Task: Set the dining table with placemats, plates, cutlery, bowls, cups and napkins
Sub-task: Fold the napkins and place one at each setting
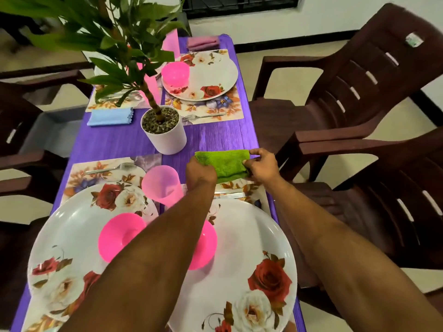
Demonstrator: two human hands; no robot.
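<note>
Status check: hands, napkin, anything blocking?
Left hand and right hand both pinching green napkin, above near-right plate. Plant pot close behind, not touching.

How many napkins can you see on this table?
3: a green napkin held in both hands, a blue napkin left of the plant pot, a mauve napkin at the far end. Others may be hidden.

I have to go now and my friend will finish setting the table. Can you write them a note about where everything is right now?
Left hand and right hand: each pinches one end of the green napkin, which lies on the purple tablecloth above the near right plate.
Done: four floral placemats; plates with pink bowls at three places that show; blue napkin and pink napkin laid; forks at two places.
Left: let go of the green napkin, give the near left place one. The plant hides the far left setting, so check it.
</note>
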